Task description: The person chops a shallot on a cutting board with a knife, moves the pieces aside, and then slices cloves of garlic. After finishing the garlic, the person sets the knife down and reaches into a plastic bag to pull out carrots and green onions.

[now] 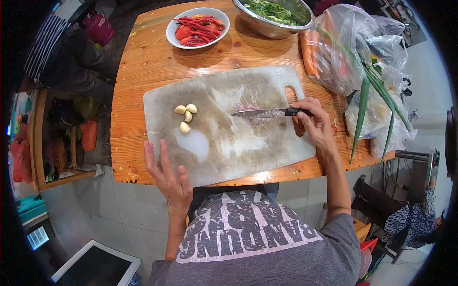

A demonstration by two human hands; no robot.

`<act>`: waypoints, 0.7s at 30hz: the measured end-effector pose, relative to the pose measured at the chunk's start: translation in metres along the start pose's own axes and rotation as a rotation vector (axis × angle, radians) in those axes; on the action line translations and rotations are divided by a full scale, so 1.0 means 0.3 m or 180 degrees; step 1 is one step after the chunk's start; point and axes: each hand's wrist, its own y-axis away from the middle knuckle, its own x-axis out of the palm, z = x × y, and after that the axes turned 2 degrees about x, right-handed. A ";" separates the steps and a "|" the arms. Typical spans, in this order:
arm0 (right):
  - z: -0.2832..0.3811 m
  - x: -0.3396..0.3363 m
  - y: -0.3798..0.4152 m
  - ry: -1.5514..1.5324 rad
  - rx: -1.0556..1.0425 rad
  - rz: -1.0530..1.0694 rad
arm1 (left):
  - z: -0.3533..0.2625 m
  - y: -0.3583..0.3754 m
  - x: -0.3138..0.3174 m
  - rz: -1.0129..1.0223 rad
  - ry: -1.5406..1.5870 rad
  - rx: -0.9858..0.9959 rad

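Note:
A worn white cutting board (pixel 214 167) lies on the wooden table. My right hand (pixel 312 119) is closed round the black handle of a knife (pixel 257 113), whose blade points left over finely chopped pinkish bits (pixel 260 119). Several peeled garlic cloves (pixel 184 127) sit on the left half of the board, above a whitish patch. Below them, at the board's lower left edge, my left hand (pixel 171 183) has its fingers spread and holds nothing.
A white bowl of red chilies and tomatoes (pixel 198 28) and a metal bowl of cut greens (pixel 273 21) stand at the far side. Plastic bags (pixel 334 52) with carrots and long green leaves (pixel 363 105) lie right. Another person (pixel 405 221) is at lower right.

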 end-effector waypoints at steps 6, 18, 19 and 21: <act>0.074 0.063 0.098 0.0326 0.0048 -0.0068 | 0.107 -0.061 -0.056 0.0182 -0.0212 0.0074; 0.066 0.103 -0.108 0.1428 -0.1036 -0.0455 | 0.167 -0.111 -0.078 -0.0080 -0.0036 0.0083; 0.065 0.105 -0.123 0.1442 -0.1055 -0.0387 | 0.170 -0.111 -0.077 -0.0088 -0.0059 0.0085; 0.064 0.106 -0.142 0.1473 -0.1074 -0.0276 | 0.174 -0.114 -0.074 -0.0086 -0.0097 0.0113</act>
